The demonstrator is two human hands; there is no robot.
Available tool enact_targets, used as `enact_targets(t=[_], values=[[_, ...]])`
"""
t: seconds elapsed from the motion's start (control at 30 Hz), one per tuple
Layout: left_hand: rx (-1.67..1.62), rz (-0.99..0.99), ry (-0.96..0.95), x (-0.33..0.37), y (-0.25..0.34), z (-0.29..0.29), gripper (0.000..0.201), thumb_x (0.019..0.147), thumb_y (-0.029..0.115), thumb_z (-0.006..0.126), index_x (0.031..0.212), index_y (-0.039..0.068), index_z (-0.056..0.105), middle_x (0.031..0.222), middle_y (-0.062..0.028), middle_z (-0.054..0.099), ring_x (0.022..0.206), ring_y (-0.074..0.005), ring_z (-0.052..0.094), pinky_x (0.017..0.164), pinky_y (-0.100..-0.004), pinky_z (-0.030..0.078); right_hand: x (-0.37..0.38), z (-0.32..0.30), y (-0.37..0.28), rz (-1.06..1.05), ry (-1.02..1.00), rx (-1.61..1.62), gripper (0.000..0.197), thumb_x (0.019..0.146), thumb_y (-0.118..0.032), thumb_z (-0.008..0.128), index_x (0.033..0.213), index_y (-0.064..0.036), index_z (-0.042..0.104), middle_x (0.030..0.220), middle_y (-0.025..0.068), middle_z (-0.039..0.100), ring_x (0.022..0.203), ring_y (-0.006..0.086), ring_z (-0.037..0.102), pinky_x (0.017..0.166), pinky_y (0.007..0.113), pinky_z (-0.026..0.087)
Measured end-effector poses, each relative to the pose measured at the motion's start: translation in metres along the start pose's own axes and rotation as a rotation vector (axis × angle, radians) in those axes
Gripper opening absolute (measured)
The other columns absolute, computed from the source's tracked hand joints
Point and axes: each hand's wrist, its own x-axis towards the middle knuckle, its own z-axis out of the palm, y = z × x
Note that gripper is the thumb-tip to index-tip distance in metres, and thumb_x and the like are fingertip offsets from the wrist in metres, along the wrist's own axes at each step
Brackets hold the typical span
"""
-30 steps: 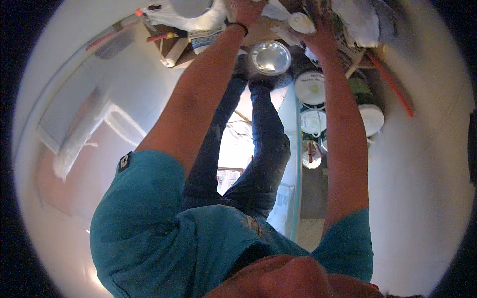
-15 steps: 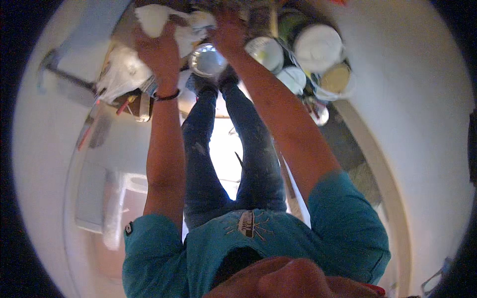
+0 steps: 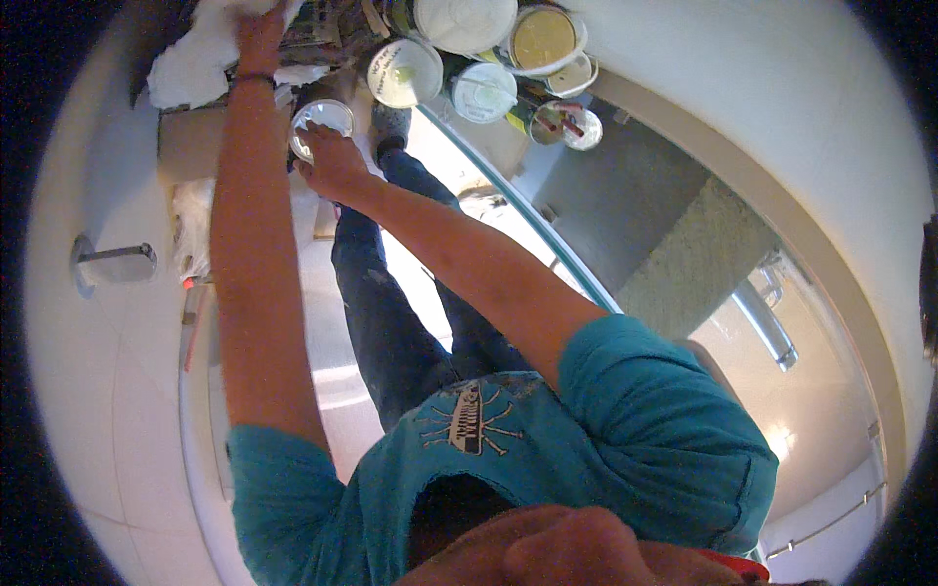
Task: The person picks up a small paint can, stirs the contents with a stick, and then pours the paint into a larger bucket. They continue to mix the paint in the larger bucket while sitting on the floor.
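"Our right hand (image 3: 337, 168) pinches the edge of the round tub (image 3: 335, 113), doesn't it?"
"Yes, and we see the tub just left of one foot (image 3: 392, 123). Our left hand (image 3: 261, 41) is at the crumpled white sheet (image 3: 195, 66), but we can't tell if it's closed."

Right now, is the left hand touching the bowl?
Apart. The head view shows a gap between the left hand and the bowl, lower in frame.

room opens between the forearms (image 3: 259, 264), but lidded buckets (image 3: 484, 93) stand right of the right hand (image 3: 337, 168).
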Motion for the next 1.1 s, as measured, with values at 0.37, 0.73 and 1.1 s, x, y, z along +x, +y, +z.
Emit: enact_targets(t=[0.37, 0.73, 1.1], values=[[-0.39, -0.122, 0.069, -0.267, 0.014, 0.057, 0.031, 0.098, 0.017, 0.06, 0.126, 0.008, 0.069, 0.115, -0.0153, 0.071, 0.094, -0.0337, 0.071, 0.081, -0.0457, 0.058, -0.081, -0.01, 0.008, 0.195, -0.179, 0.03, 0.048, 0.092, -0.033, 0.068, 0.131, -0.0048, 0.064, 0.131, 0.022, 0.067, 0.124, 0.0396, 0.065, 0.104, 0.052, 0.053], [-1.163, -1.233, -0.361, -0.543, 0.15, -0.075, 0.042, 0.105, 0.03, 0.063, 0.14, 0.007, 0.064, 0.101, -0.0068, 0.073, 0.082, -0.0154, 0.071, 0.066, -0.0278, 0.055, -0.089, -0.077, 0.009, 0.278, -0.168, -0.148, 0.057, 0.092, -0.048, 0.067, 0.137, -0.0135, 0.066, 0.128, 0.0199, 0.071, 0.119, 0.0395, 0.068, 0.102, 0.052, 0.055], [-0.762, -0.98, -0.468, -0.508, 0.268, -0.109, 0.062, 0.106, 0.044, 0.058, 0.148, -0.002, 0.053, 0.145, -0.0285, 0.057, 0.132, -0.0405, 0.058, 0.113, -0.0448, 0.045, -0.04, -0.238, 0.214, 0.848, 0.174, -0.703, 0.025, 0.096, -0.024, 0.066, 0.112, -0.0107, 0.08, 0.112, 0.0147, 0.078, 0.108, 0.0307, 0.076, 0.091, 0.05, 0.06]])
